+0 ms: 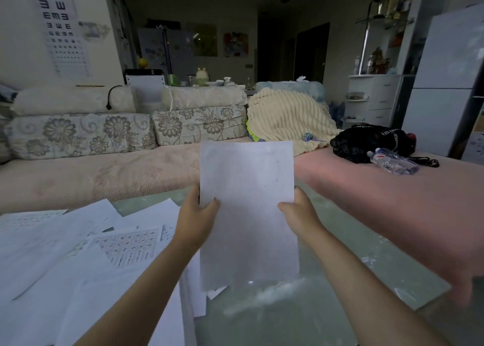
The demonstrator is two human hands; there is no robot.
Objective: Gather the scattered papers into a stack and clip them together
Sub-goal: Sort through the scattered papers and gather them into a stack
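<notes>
White sheet (247, 214) is held upright, its side edges pinched by left hand (195, 221) and right hand (301, 214); scattered papers (78, 254) at near left lie ungathered, unclipped.

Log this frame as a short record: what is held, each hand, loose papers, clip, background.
held: white paper, upright above the glass table; sheet count unclear
left hand: grips its left edge
right hand: grips its right edge
loose papers: scattered on the table's left side
clip: none visible
background: water bottle beside black bag on sofa
</notes>
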